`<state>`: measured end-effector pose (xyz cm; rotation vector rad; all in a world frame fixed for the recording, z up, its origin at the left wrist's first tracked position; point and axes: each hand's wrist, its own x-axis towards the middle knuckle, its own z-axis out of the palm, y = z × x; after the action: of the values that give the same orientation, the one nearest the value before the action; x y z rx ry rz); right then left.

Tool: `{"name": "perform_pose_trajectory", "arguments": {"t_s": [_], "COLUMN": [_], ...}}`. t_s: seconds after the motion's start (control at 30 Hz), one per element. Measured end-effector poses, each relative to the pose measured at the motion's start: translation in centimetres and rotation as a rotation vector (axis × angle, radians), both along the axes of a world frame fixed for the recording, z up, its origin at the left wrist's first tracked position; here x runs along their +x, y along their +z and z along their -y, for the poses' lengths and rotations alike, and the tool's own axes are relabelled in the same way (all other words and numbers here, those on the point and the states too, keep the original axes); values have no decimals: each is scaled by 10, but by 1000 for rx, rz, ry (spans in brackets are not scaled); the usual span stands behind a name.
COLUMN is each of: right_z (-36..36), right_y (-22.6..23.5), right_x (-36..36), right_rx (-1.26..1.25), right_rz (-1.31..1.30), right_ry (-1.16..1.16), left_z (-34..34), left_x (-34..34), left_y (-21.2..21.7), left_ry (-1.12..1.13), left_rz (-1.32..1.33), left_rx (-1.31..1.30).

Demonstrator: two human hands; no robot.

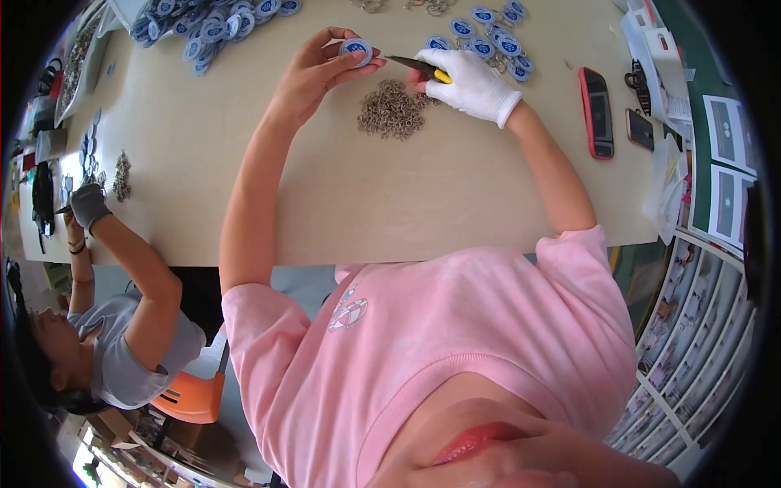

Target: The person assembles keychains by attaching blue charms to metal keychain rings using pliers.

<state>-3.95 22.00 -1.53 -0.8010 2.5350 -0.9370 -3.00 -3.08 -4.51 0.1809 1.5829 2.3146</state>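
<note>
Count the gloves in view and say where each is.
2. A white fabric glove is on the right hand; a dark grey fabric glove is on a co-worker's hand at picture left. Clutter along the left edge might hide more.

No wording is legible. Round blue-and-white tags [482,48] near the worktop's [439,195] far edge bear pale print; white sheets [730,134] beyond its right edge carry markings too small to read.

The left hand [314,71] holds a disc [355,53], right hand [470,83] pliers [416,65].
</note>
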Motion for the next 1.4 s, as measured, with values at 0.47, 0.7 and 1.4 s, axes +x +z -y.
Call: {"name": "perform_pose_trajectory", "arguments": {"t_s": [0.47,0.7,1.4], "right_z": [18,31,44], "right_y": [-2,10,2], "right_x": [4,10,18], "right_rx": [-954,-1018,-1176], "right_rz": [617,603,587], "right_ry": [-384,-365,-426], "left_z": [-35,-42,-46], "left_x": [20,25,32], "left_y": [15,18,24], "left_ry": [-129,-71,208], "left_rz": [-181,-158,-448], "left_rx": [-104,-60,-406]}}
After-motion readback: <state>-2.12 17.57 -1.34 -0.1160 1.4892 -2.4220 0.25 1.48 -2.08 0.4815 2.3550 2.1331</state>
